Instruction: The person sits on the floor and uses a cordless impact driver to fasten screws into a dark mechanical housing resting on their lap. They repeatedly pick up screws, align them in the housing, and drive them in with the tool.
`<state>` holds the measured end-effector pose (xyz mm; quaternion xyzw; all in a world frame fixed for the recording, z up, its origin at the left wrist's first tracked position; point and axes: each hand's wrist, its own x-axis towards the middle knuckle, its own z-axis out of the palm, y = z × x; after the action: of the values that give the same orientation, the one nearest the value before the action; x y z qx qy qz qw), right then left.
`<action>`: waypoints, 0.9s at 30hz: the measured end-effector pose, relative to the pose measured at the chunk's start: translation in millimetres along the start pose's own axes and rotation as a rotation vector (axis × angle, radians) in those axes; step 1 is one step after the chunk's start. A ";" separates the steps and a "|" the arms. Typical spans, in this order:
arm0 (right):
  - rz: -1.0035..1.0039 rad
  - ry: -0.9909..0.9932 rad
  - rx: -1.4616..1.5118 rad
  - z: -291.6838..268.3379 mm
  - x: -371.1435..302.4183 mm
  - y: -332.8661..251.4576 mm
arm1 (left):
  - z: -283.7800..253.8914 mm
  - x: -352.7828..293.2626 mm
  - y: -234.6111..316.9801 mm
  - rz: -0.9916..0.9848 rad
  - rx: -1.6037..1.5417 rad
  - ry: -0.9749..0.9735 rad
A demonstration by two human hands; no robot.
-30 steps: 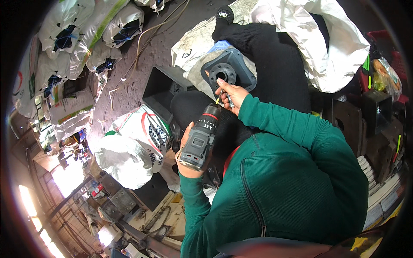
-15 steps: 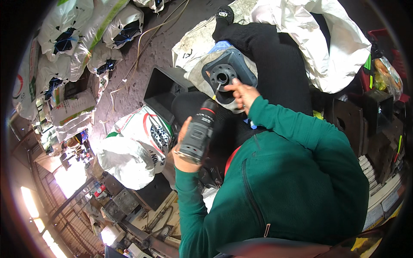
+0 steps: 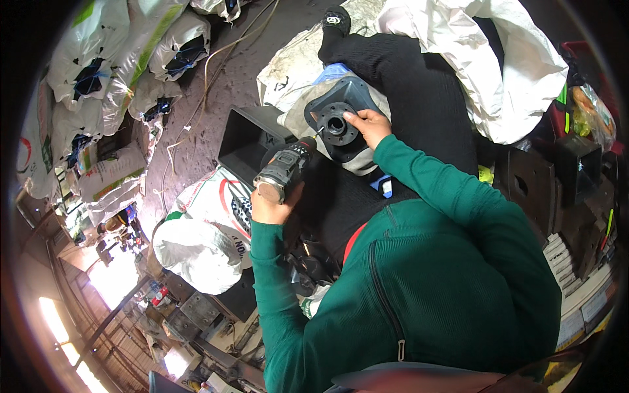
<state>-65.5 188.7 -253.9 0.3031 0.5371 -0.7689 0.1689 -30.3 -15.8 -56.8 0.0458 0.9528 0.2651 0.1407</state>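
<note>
My left hand (image 3: pixel 276 208) is closed around the grip of a grey and black cordless drill (image 3: pixel 285 168), its chuck pointing up and to the right. The thin bit meets or nearly meets the left rim of a dark grey plastic part (image 3: pixel 342 137). This part has a round flange with a ring of small holes, a central bore and a wide squarish base, and it rests between my legs. On the flange's right edge, my right hand (image 3: pixel 371 127) pinches with thumb and fingers. Whether the bit is inside a hole is too small to tell.
A black open box (image 3: pixel 252 141) stands left of the drill, above a white printed sack (image 3: pixel 203 255). Stuffed white sacks (image 3: pixel 121 72) pile up at the far left. A cable (image 3: pixel 208 78) crosses the floor. Dark metal plates (image 3: pixel 527 190) stand at the right.
The drill has moved up and slightly left, its bit shifting from near the bore to the flange's left rim. My right hand has gone from beside the bore to gripping the flange edge.
</note>
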 end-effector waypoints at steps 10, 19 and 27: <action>0.140 -0.209 0.211 -0.9 -21.7 -34.2 | -18.7 19.3 -7.3 0.022 -0.078 -0.075; 0.123 -0.144 0.295 0.8 -18.7 -28.8 | -15.7 38.7 -9.6 -0.176 -0.107 -0.168; 0.092 -0.166 0.295 4.5 -18.3 -27.4 | -19.8 40.5 -15.8 -0.204 -0.085 -0.175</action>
<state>-68.9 193.3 -221.2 0.2843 0.3884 -0.8531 0.2013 -75.0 -32.5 -58.6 -0.0344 0.9245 0.2846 0.2511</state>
